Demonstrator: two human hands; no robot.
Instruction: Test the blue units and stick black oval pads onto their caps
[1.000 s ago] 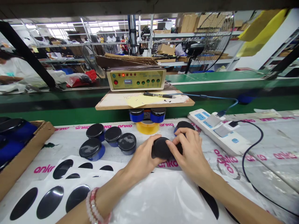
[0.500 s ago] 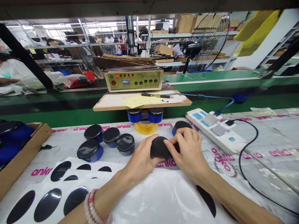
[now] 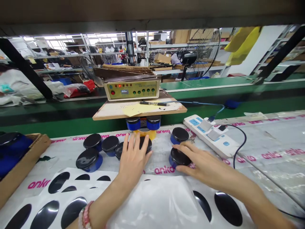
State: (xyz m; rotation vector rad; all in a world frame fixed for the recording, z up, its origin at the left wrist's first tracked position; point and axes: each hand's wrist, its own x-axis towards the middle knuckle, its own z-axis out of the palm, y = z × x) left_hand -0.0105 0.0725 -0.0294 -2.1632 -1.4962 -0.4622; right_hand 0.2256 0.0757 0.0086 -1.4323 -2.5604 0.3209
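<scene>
Black-topped, blue-sided round units stand on the bench. My right hand (image 3: 197,159) has its thumb and fingers around the sides of one round unit (image 3: 179,156), right of centre. Another round unit (image 3: 179,135) stands just behind it. My left hand (image 3: 133,156) lies palm down with fingers stretched out over a round unit (image 3: 146,143), which it partly covers. Left of that hand several more round units (image 3: 110,144) stand in a group. White sheets with black oval stickers (image 3: 73,210) lie before me, partly under a blank white sheet (image 3: 157,203).
A cardboard box (image 3: 28,162) of blue units stands at the left. At the back, a control box (image 3: 132,90) and a pen (image 3: 154,103) rest on a wooden board (image 3: 107,112). A power strip (image 3: 212,136) with cables lies at the right.
Both hands were together on one black-topped unit at the centre. They are now apart: the left has moved left over a unit, the right is around a unit at the right.
</scene>
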